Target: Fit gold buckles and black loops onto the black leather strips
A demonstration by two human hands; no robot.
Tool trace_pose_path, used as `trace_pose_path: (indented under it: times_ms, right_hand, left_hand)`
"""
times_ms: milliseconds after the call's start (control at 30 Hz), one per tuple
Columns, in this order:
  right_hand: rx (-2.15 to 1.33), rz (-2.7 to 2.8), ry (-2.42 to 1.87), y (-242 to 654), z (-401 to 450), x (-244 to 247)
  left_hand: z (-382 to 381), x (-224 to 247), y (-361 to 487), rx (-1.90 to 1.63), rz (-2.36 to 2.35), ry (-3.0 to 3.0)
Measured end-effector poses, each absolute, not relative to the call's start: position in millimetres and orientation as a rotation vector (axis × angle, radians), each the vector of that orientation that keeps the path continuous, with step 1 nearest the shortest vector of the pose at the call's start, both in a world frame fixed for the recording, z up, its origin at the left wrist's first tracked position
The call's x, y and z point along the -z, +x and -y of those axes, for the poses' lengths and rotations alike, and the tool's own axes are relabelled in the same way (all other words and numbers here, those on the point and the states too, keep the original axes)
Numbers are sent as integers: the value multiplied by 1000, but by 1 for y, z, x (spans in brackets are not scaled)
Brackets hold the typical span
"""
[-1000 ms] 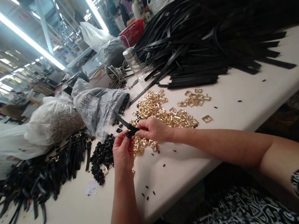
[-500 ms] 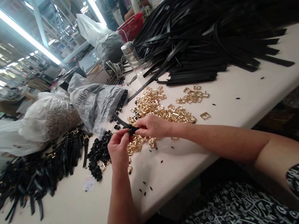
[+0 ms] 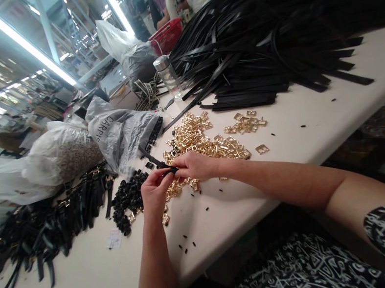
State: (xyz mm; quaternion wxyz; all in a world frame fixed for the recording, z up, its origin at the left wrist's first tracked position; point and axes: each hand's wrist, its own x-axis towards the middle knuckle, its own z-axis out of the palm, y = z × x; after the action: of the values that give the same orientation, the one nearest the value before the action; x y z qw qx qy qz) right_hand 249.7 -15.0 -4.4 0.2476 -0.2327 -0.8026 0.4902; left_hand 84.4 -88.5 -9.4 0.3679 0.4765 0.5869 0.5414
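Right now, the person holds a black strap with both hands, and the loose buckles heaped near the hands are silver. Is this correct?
Not quite: the buckles are gold-coloured, not silver, as the head view shows. The left hand and right hand do both hold the black strap.

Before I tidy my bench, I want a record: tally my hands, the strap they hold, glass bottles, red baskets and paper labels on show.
Hands (left hand, right hand): 2
Held strap: 1
Glass bottle: 1
Red basket: 1
Paper label: 1
Total: 6
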Motion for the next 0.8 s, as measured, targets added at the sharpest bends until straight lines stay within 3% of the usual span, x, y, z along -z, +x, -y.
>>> trace_pose_path:
  times_ms: [100,300,567,800]
  right_hand:
    - [-1242,2264,-607,250,14,5]
    - [-1637,1954,-698,243,13,14]
    - [-1780,1599,-692,243,15,9]
    - [-1523,1784,-704,251,18,-3]
  left_hand:
    - [89,13,84,-1401,-1625,1418]
    - [90,15,87,-1399,-1664,1599]
    - [91,5,101,-1625,-1381,1148]
    - [83,2,92,-1643,-1195,655]
